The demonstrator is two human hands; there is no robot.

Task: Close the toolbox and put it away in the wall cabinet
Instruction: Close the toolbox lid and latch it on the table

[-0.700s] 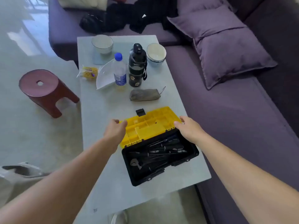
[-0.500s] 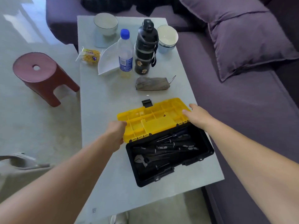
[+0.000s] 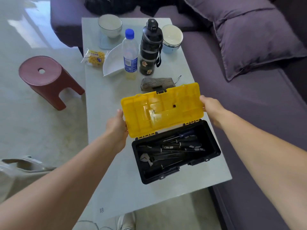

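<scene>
- Both ends of the yellow lid point(image 3: 162, 110) are gripped: left hand point(image 3: 117, 128), right hand point(image 3: 211, 107).
- Toolbox point(image 3: 176, 151) sits open on the counter point(image 3: 106, 100).
- I lower evenly, keeping fingertips off the rim.

Surface point(image 3: 106, 163): pale, rectangular, long axis running 6 to 12 o'clock.
Bowls: one white bowl point(image 3: 110, 27) on a pale blue coaster point(image 3: 103, 44) at 11 o'clock; second bowl point(image 3: 172, 38) at 1 o'clock.
Water bottle point(image 3: 129, 53): clear, blue cap, upright, just beside the black flask point(image 3: 150, 47).
White dish point(image 3: 113, 63): at the bottle's 9 o'clock side.
Snack packet point(image 3: 93, 58): yellow, near the surface's 9 o'clock edge.
Pouch point(image 3: 157, 83): grey-brown, lying flat at 6 o'clock from the flask.
Stool point(image 3: 47, 78): dark red, on the floor.
Sofa point(image 3: 249, 103): purple, with cushion point(image 3: 254, 39).
</scene>
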